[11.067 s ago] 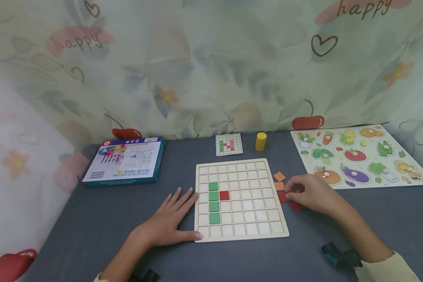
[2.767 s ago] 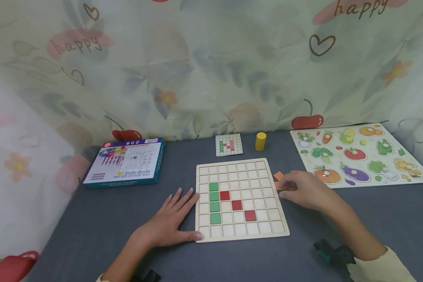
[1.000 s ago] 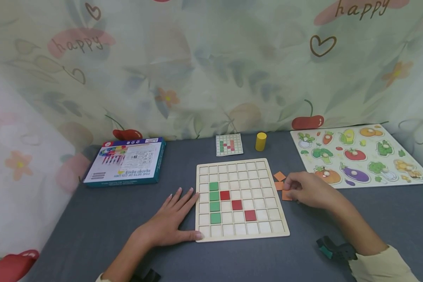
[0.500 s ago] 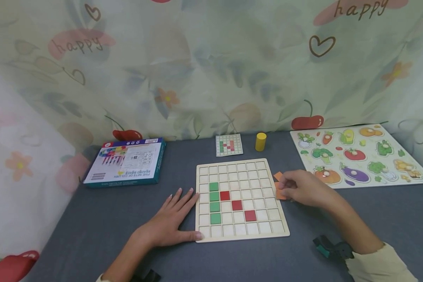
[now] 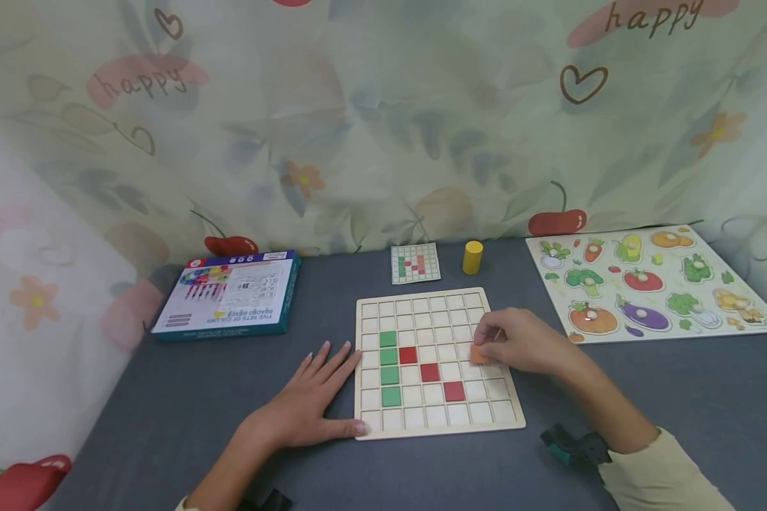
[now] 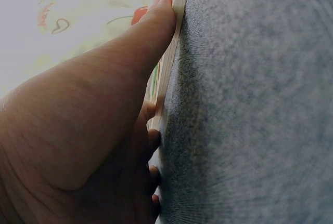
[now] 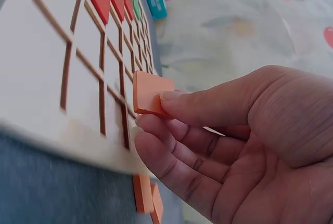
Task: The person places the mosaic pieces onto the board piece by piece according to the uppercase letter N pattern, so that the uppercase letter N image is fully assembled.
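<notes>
A wooden grid board (image 5: 422,421) lies on the dark table, holding a column of several green tiles (image 5: 389,375) and a diagonal of three red tiles (image 5: 430,372). My right hand (image 5: 525,342) is over the board's right side, pinching an orange square tile (image 7: 150,93) between thumb and fingers. In the right wrist view, two more orange tiles (image 7: 143,194) lie on the table beside the board's edge; the hand hides them in the head view. My left hand (image 5: 307,404) lies flat with fingers spread, its thumb and fingertips touching the board's left edge.
Behind the board lies a small pattern card (image 5: 415,263), with a yellow cylinder (image 5: 472,257) standing to its right. A boxed set (image 5: 226,294) lies at the back left. A vegetable puzzle board (image 5: 652,284) takes up the back right.
Two red tiles have joined the first on the board since the oldest frame. My right hand has picked up an orange tile and moved left over the board. The left hand stays put.
</notes>
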Available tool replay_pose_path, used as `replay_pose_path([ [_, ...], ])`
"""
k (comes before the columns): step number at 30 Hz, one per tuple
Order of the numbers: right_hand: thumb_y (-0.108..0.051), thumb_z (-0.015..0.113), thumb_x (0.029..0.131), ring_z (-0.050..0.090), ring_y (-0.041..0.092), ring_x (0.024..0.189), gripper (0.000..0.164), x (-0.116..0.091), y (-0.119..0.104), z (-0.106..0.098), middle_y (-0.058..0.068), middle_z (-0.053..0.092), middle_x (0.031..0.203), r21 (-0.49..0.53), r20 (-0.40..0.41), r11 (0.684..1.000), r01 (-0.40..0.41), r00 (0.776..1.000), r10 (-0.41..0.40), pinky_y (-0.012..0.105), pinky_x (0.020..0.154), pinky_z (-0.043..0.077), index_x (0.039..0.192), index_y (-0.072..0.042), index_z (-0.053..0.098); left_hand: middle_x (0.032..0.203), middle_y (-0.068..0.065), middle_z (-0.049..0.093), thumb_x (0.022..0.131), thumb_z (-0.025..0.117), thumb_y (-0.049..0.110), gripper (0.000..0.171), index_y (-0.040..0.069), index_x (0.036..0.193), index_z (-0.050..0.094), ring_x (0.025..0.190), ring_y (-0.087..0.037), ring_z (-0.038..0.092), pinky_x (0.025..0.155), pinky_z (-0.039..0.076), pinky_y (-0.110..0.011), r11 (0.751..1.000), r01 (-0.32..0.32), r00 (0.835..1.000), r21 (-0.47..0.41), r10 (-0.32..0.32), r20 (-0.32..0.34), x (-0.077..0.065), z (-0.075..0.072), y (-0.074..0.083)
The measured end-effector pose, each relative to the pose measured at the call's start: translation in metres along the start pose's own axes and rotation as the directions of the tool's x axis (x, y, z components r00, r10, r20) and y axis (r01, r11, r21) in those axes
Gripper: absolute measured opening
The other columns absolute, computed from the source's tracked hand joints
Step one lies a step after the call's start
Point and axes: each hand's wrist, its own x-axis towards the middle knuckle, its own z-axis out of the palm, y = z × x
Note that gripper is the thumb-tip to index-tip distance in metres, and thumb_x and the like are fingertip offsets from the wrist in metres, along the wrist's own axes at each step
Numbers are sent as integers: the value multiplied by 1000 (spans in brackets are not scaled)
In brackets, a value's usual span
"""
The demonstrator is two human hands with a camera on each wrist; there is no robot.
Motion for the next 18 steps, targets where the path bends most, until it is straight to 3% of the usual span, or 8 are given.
replay_pose_path([
  [10,-2,64,75,50,13,65,11,10,-13,21,-5,56,67,41,32,997,62,997,-63,29,55,42,74,-13,63,150,8,5,70,44,78,96,32,145,6,135,-22,-5,105,3,-48,1000,-5,1000,3,5,1,-1,1,-1],
  [18,-3,65,75,49,12,66,14,12,-22,30,-6,54,67,-3,34,999,34,999,-34,29,57,43,72,-16,61,150,8,4,70,43,78,96,32,145,5,135,-22,-5,105,3,-48,1000,-8,1000,7,7,2,0,1,-1],
])
